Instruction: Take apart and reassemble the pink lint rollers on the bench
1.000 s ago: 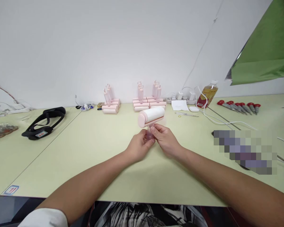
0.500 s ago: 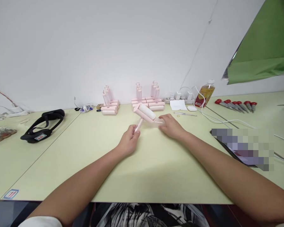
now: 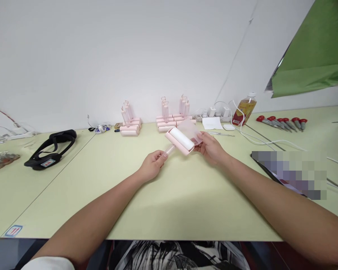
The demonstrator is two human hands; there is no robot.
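A pink lint roller (image 3: 181,139) with a white roll is held above the table, tilted down to the right. My left hand (image 3: 153,164) is closed around its clear handle. My right hand (image 3: 211,147) pinches a translucent pinkish piece (image 3: 190,130), a thin cover or sheet, just behind the roller's right end. Whether this piece touches the roll I cannot tell. Behind stand more pink lint rollers, handles up: a left group (image 3: 130,127), and a middle group (image 3: 166,125) partly hidden by the held roller and the translucent piece.
A black strap headset (image 3: 50,150) lies at left. Along the right are a white paper (image 3: 212,123), tweezers (image 3: 222,134), a drink bottle (image 3: 244,109), white cables (image 3: 263,143), red-capped tools (image 3: 281,123) and a blurred dark device (image 3: 287,174).
The roller has turned and shifted right and slightly down, its white roll facing me more. My right hand has moved a little right, and the translucent piece now rises behind the roller.
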